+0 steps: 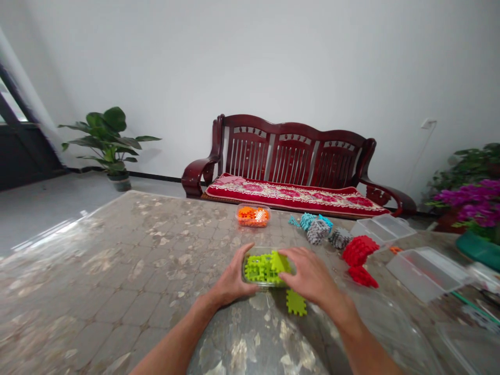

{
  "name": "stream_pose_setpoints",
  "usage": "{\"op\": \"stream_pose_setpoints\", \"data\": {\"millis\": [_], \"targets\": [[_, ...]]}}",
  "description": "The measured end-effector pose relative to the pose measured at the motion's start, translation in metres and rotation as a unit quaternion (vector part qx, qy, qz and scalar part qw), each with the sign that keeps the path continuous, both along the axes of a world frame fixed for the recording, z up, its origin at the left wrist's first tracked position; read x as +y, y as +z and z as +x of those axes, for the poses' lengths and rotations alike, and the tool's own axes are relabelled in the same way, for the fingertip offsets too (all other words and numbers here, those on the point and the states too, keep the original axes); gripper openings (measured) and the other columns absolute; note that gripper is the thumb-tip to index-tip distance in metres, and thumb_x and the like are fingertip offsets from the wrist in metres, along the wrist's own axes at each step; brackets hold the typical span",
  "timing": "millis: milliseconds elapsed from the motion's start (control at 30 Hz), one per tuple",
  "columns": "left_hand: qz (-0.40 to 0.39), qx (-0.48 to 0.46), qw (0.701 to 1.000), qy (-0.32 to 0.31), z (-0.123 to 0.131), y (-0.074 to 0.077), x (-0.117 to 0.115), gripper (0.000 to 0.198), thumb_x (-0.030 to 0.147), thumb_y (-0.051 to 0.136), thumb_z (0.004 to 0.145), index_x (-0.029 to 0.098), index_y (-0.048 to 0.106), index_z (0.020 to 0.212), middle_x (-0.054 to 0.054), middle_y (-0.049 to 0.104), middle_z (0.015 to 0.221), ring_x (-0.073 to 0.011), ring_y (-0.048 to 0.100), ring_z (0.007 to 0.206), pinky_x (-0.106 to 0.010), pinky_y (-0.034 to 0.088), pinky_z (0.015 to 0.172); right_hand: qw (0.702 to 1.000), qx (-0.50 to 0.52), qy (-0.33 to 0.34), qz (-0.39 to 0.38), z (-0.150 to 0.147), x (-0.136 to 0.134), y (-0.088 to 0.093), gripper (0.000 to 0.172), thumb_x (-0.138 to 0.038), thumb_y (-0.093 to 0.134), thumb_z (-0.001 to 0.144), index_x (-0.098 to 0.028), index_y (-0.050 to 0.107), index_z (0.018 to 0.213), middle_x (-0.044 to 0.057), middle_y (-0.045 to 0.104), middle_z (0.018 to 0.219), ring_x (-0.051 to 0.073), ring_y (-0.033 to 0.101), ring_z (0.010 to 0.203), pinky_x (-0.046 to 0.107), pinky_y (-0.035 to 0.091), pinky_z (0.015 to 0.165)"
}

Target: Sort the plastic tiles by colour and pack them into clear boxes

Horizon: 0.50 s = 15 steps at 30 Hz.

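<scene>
A clear plastic container [269, 285] full of lime-green toothed pieces [258, 268] stands on the patterned table, close to me. My left hand [233, 276] grips its left end, with the thumb along the near side and the fingers at the far side. Over the right end, my right hand [308, 273] pinches a green piece [279, 261] between thumb and fingers, tilted above the others. Another flat green piece [296, 303] lies on the table just below the right hand.
A clear box of orange pieces [253, 216] stands farther back. To the right are blue and grey pieces [317, 230], red pieces [359, 251], open translucent boxes [427, 273] and clear lids. A wooden bench [292, 156] stands behind the table [128, 271].
</scene>
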<state>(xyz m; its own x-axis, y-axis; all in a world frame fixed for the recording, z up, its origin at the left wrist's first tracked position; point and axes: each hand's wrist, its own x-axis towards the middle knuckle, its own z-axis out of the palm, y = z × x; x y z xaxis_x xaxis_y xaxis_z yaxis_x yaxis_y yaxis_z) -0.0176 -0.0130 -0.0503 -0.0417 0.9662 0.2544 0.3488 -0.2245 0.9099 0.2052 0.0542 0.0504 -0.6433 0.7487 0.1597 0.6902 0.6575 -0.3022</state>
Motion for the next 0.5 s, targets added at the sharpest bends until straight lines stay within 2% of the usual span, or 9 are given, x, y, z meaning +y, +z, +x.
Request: {"op": "stream_pose_setpoints", "data": {"millis": [100,233,367,500], "targets": [[0.009,0.007,1.0,0.0,0.0,0.0,0.0,0.104,0.029,0.084,0.061,0.021,0.031,0.15,-0.014,0.045,0.144,-0.0336,0.049,0.129,-0.052,0.037,0.113,0.999,-0.014,0.046,-0.008,-0.03,-0.003,-0.006,0.042,-0.032,0.07,0.078,-0.024,0.069,0.119,0.007,0.072,0.115,0.027,0.059,0.108,0.039,0.042,0.095],[0.011,0.021,1.0,0.004,0.0,0.0,0.0,0.105,0.031,0.084,0.06,0.02,0.03,0.15,-0.014,0.044,0.145,-0.0332,0.048,0.129,-0.051,0.037,0.113,0.996,-0.022,0.084,-0.027,-0.045,-0.001,-0.016,0.032,-0.032,0.068,0.082,-0.024,0.072,0.113,0.004,0.073,0.115,0.025,0.058,0.108,0.037,0.04,0.093],[0.007,0.021,1.0,0.005,0.0,0.0,0.0,0.105,0.026,0.084,0.059,0.019,0.03,0.15,-0.014,0.044,0.145,-0.0328,0.047,0.131,-0.049,0.036,0.114,0.996,0.008,0.079,-0.033,-0.047,0.001,-0.023,0.027,-0.027,0.064,0.084,-0.025,0.074,0.109,0.002,0.074,0.112,0.023,0.058,0.107,0.035,0.039,0.094],[0.005,0.008,1.0,0.002,0.0,-0.001,0.0,0.105,0.026,0.084,0.061,0.021,0.03,0.151,-0.013,0.046,0.143,-0.0323,0.047,0.131,-0.05,0.037,0.114,0.997,0.028,0.059,-0.031,-0.049,0.0,-0.028,0.031,-0.021,0.062,0.084,-0.025,0.073,0.113,0.004,0.074,0.11,0.023,0.058,0.107,0.035,0.041,0.096]]}}
